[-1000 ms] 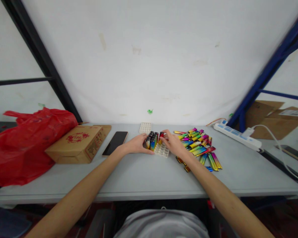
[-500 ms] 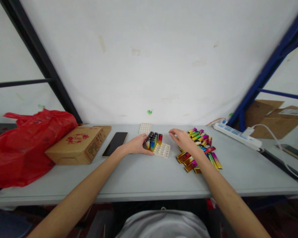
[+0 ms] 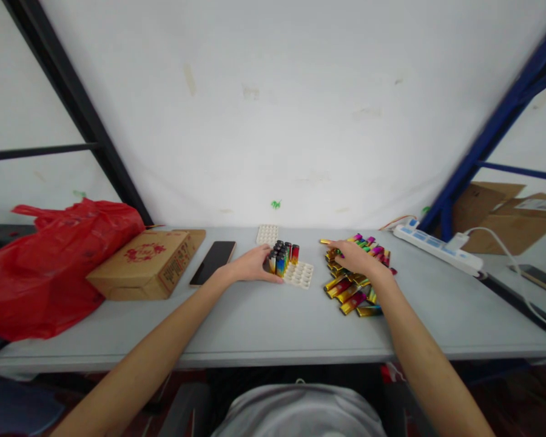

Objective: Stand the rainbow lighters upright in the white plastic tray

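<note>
Several shiny multicoloured lighters point(image 3: 281, 262) stand upright, packed together in the left part of a cream tray point(image 3: 303, 275) with round holes. My left hand point(image 3: 253, 264) is curved around the left side of this group, thumb low in front and fingers behind, pressing against it. Over on the right, my right hand point(image 3: 352, 258) reaches onto a loose pile of lighters point(image 3: 350, 291) lying flat. Its fingers are pinched on a gold lighter point(image 3: 326, 241), whose end sticks out to the left; the rest of it is hidden under the hand.
Behind the lighters lies a second holed tray point(image 3: 267, 234) near the wall. Left of my hand are a dark phone point(image 3: 213, 262), a cardboard box point(image 3: 141, 267) and a red plastic bag point(image 3: 64, 267). A white power strip point(image 3: 439, 247) with cables runs along the right.
My right hand has moved right and down onto the pile, and a gold lighter now shows at its fingers. My left hand stays at the standing lighters.
</note>
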The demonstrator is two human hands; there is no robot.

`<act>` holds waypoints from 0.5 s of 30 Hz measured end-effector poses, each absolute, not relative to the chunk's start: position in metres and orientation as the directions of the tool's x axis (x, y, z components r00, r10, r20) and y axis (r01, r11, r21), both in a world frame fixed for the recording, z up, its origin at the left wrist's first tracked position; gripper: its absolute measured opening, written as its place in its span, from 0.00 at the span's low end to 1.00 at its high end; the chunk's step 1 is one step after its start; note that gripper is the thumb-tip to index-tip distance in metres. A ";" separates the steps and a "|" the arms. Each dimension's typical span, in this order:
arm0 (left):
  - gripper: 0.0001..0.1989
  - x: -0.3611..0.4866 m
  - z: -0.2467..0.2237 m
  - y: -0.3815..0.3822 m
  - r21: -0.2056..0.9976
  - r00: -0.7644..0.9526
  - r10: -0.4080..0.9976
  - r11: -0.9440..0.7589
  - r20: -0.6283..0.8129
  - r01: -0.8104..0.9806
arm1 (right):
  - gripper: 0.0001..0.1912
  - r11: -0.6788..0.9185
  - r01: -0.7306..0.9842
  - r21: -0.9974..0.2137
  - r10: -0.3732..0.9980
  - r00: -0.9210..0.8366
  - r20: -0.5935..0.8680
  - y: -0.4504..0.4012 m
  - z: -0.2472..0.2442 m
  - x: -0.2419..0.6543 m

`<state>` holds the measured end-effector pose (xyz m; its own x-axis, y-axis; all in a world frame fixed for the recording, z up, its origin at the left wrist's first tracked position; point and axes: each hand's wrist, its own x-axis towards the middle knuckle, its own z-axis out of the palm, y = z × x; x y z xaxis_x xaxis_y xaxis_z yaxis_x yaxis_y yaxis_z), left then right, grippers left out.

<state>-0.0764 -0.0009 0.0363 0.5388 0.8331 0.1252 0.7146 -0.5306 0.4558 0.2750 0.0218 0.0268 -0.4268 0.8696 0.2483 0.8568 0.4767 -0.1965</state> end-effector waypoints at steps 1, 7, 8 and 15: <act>0.37 -0.077 0.036 0.000 0.452 0.542 0.831 -0.533 0.123 0.715 | 0.24 0.476 0.858 -0.191 0.870 -0.428 0.244 0.022 0.028 0.276; 0.37 -0.078 0.033 0.002 0.440 0.561 0.819 -0.550 0.119 0.710 | 0.13 0.521 0.831 -0.196 0.847 -0.476 0.235 0.023 0.032 0.277; 0.37 -0.078 0.033 0.002 0.440 0.560 0.820 -0.548 0.116 0.711 | 0.12 0.522 0.829 -0.203 0.845 -0.470 0.254 0.022 0.033 0.276; 0.38 -0.078 0.035 0.001 0.452 0.551 0.826 -0.539 0.118 0.711 | 0.16 0.534 0.791 -0.299 0.806 -0.369 0.463 0.012 0.043 0.257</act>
